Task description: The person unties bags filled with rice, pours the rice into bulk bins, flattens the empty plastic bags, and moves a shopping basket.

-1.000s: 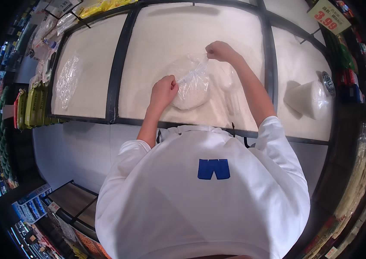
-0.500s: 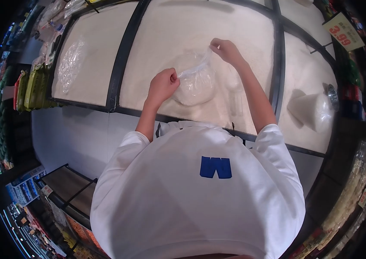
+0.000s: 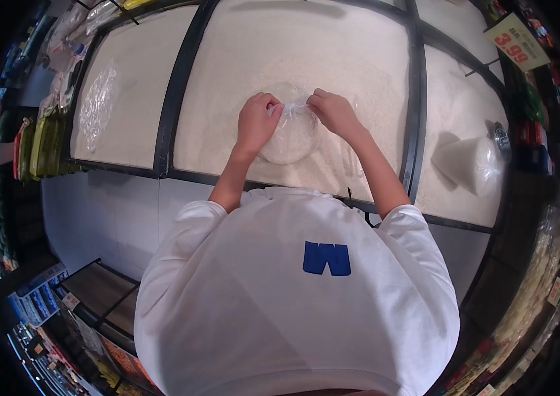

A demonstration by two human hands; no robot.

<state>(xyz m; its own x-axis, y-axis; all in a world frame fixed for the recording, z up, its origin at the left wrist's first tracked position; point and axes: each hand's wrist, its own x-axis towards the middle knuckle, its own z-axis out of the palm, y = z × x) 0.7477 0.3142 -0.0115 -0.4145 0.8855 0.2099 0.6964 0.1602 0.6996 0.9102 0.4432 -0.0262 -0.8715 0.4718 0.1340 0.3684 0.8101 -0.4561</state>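
Note:
A clear plastic bag [image 3: 290, 140] filled with pale contents that look like rice sits on the grain surface of the middle bin [image 3: 227, 59]. My left hand [image 3: 258, 121] is closed on the left side of the bag's gathered top. On the other side, my right hand [image 3: 332, 112] pinches the twisted end of the plastic. Between both hands the neck of the bag is drawn together in a small bunch. Right of the bag a clear, scoop-like shape lies on the grain, partly hidden by my right forearm.
Black divider bars [image 3: 177, 86] separate the bins. In the left bin lies crumpled clear plastic [image 3: 97, 109]. A white, translucent container [image 3: 474, 164] lies in the right bin beside a metal rim [image 3: 501, 141]. A price sign [image 3: 516, 43] hangs at upper right; green packages [image 3: 47, 145] stand at left.
My hands have come closer together. The right hand has moved left and down, and the stretched bag opening is now gathered into a bunch.

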